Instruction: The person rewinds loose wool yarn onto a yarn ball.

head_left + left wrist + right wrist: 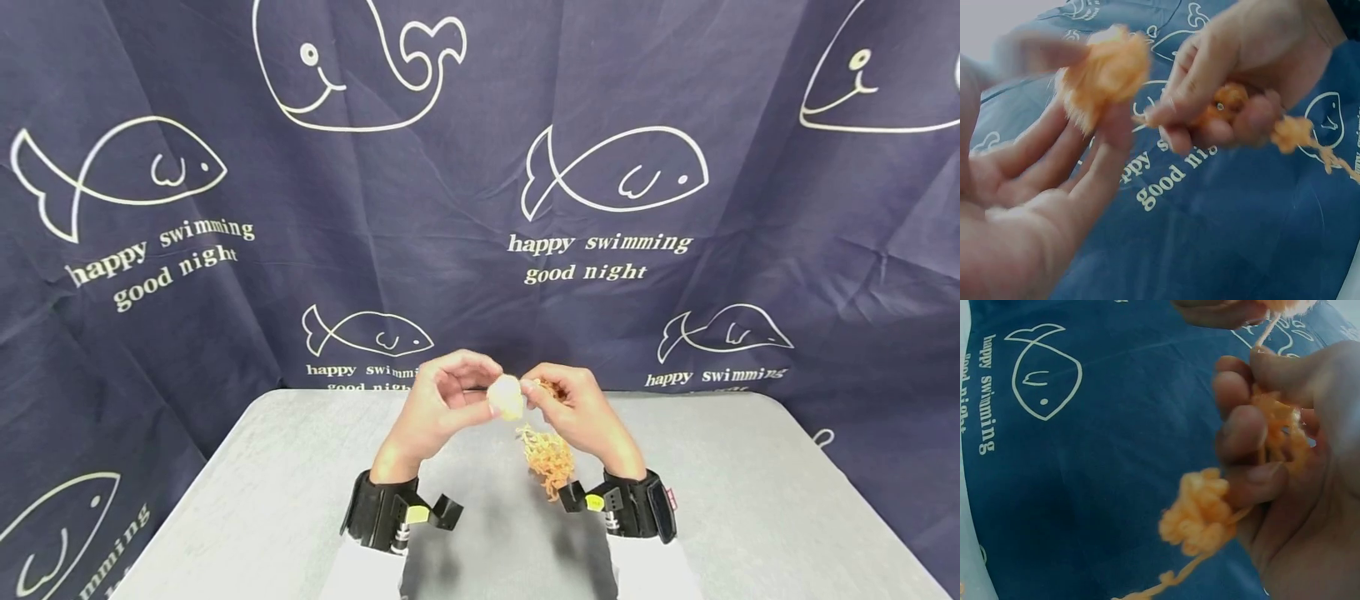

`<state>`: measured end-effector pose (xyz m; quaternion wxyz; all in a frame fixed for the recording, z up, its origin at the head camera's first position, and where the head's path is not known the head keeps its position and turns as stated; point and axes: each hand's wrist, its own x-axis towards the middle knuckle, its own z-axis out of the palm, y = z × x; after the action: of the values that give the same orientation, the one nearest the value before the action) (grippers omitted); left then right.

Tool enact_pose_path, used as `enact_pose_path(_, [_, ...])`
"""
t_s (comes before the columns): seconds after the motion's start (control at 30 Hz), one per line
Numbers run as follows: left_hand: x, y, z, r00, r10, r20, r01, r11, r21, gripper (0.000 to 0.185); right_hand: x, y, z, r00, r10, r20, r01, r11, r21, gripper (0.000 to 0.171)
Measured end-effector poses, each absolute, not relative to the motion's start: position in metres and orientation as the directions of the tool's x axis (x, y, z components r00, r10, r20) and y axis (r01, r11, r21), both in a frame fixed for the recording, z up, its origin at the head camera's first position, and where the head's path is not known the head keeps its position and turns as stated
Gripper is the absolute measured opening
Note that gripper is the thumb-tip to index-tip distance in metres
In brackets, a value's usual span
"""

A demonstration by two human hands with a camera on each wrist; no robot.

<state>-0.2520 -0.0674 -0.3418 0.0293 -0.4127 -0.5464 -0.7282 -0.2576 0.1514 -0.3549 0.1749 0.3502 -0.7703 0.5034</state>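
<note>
Both hands are raised above a grey table (285,492), close together. My left hand (442,404) pinches a small pale orange ball of yarn (506,396) between thumb and fingertips; the ball (1107,72) shows blurred in the left wrist view. My right hand (573,404) grips a loose bunch of orange yarn (1279,431) with curled fingers. A thin strand runs from that hand up to the ball. More tangled yarn (547,458) hangs below the right hand, and a clump (1200,512) dangles under its fingers in the right wrist view.
A dark blue curtain (225,250) printed with white fish and whales and the words "happy swimming good night" hangs behind and around the table. Black wrist mounts (390,508) sit on both forearms. The table's far edge lies just behind the hands.
</note>
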Motion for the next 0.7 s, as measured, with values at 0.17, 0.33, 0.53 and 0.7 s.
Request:
enact_pose_path(0.17, [-0.253, -0.065, -0.339, -0.751, 0.166, 0.639, 0.532, -0.422, 0.734, 0.042, -0.255, 0.145, -0.355, -0.722, -0.451, 0.525, -0.68, 0.32, -0.66, 0.019])
enact_pose_path(0.33, [-0.256, -0.064, -0.339, -0.822, -0.038, 0.569, 0.549, -0.319, 0.772, 0.033, -0.25, 0.142, -0.351, -0.714, -0.516, 0.473, -0.684, 0.368, -0.63, 0.018])
enact_pose_path(0.53, [-0.261, -0.067, -0.347, -0.766, -0.041, 0.641, 0.637, 0.088, 0.766, 0.025, -0.243, 0.143, -0.345, -0.69, -0.518, 0.506, -0.709, 0.339, -0.619, 0.014])
enact_pose_path(0.7, [-0.262, -0.069, -0.352, -0.769, 0.178, 0.613, 0.639, 0.223, 0.736, 0.021, -0.242, 0.147, -0.341, -0.663, -0.438, 0.607, -0.743, 0.286, -0.605, 0.013])
